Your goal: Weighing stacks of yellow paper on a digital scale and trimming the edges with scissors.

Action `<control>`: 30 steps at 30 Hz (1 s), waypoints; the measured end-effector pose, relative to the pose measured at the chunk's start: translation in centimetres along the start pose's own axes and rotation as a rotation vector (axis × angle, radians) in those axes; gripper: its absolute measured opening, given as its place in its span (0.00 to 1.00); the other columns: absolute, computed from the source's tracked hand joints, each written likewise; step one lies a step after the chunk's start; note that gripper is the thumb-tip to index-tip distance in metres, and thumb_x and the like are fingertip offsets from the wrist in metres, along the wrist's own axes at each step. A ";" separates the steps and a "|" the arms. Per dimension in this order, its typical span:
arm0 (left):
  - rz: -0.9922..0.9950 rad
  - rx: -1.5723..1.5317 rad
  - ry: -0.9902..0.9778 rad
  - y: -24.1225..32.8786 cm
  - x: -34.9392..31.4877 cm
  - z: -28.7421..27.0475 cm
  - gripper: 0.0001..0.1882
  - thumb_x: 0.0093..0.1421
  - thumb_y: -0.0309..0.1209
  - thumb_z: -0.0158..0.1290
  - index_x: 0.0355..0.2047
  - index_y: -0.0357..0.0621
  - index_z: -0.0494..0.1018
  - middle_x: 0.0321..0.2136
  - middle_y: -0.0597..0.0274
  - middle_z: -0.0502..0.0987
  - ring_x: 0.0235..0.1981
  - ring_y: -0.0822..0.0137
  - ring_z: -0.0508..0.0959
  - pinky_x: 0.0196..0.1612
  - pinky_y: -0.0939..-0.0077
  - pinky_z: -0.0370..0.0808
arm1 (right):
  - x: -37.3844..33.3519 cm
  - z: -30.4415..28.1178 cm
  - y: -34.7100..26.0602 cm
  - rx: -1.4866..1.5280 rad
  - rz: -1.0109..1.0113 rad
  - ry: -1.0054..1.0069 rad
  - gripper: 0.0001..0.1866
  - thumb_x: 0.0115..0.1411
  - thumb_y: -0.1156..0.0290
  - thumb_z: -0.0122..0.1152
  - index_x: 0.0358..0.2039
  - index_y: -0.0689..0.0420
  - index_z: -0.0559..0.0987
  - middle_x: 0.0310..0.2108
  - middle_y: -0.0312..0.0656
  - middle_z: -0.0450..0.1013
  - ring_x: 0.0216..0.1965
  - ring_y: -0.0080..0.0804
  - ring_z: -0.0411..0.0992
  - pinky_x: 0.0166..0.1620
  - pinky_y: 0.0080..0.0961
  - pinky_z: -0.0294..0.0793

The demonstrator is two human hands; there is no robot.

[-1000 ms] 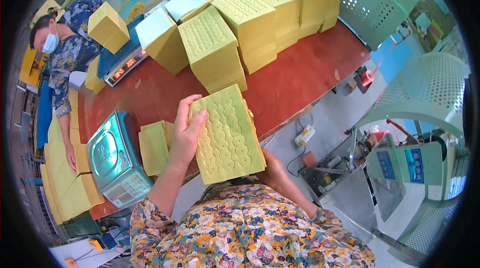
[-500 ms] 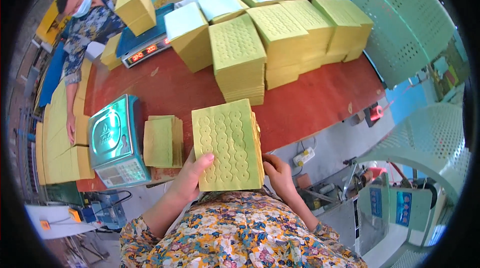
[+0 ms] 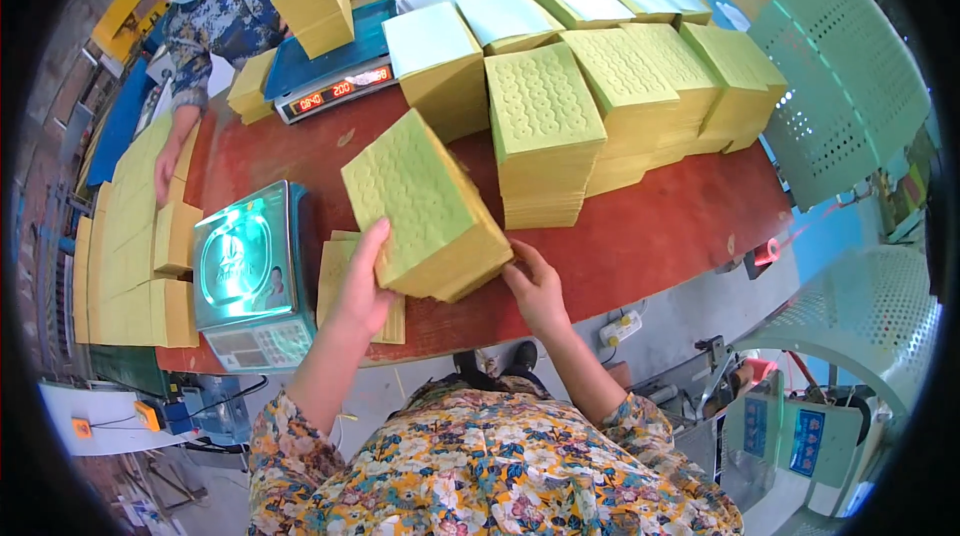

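Note:
Between my two hands is a thick stack of yellow paper (image 3: 418,204), its top sheet embossed with rows of coin-like rings. My left hand (image 3: 362,288) grips the left lower corner, thumb on top. The fingers of my right hand (image 3: 536,288) close on the right lower corner. The stack is tilted above the red table (image 3: 640,246). Partly hidden beneath it and my left hand lies a smaller pile of yellow paper (image 3: 392,324). Left of that pile stands a digital scale (image 3: 247,261) with a shiny green plate and nothing on it.
Several tall stacks of yellow paper (image 3: 545,136) stand along the table's far side, some topped with white sheets. A second scale (image 3: 335,71) with a lit red display carries a yellow block (image 3: 312,1). At left, a masked person's hand (image 3: 170,168) rests by more yellow stacks (image 3: 125,256).
Both my hands have carried the stack forward over the table and tilted it. The view has shifted, and the co-worker's arm has drawn back a little over the left stacks.

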State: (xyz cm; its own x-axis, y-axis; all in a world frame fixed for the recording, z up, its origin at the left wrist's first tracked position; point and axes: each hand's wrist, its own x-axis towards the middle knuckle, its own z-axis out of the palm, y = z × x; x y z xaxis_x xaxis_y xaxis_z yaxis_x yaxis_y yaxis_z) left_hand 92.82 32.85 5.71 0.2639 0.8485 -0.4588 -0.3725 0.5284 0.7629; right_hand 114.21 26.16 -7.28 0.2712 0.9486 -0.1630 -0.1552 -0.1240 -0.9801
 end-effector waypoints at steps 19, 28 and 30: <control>-0.127 0.331 -0.112 3.3 7.1 1.5 0.39 0.60 0.64 0.47 0.65 0.58 0.59 0.60 0.61 0.67 0.59 0.57 0.69 0.51 0.39 0.70 | 3.1 4.7 0.2 -0.322 -0.197 0.006 0.13 0.58 0.71 0.65 0.39 0.65 0.75 0.34 0.55 0.77 0.34 0.46 0.77 0.37 0.35 0.76; -0.126 0.315 -0.102 4.3 8.8 2.0 0.36 0.61 0.63 0.45 0.63 0.56 0.63 0.59 0.58 0.70 0.59 0.54 0.69 0.52 0.37 0.68 | 3.5 -3.5 0.4 -0.091 -0.012 0.245 0.15 0.63 0.79 0.55 0.50 0.64 0.74 0.37 0.43 0.76 0.36 0.29 0.77 0.37 0.24 0.80; -0.134 0.297 -0.172 5.1 8.2 2.4 0.38 0.63 0.63 0.43 0.64 0.52 0.62 0.59 0.57 0.70 0.61 0.53 0.68 0.54 0.36 0.67 | 3.8 -5.2 -1.1 -0.083 -0.029 0.295 0.18 0.63 0.79 0.55 0.54 0.63 0.72 0.38 0.43 0.75 0.36 0.30 0.77 0.35 0.24 0.80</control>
State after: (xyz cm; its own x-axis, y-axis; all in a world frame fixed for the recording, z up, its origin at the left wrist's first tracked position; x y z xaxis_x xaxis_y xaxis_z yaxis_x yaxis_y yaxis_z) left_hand 95.20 42.41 6.89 0.4479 0.7412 -0.5000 -0.0561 0.5815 0.8116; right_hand 120.35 28.40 -7.38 0.5402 0.8283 -0.1490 -0.0685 -0.1332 -0.9887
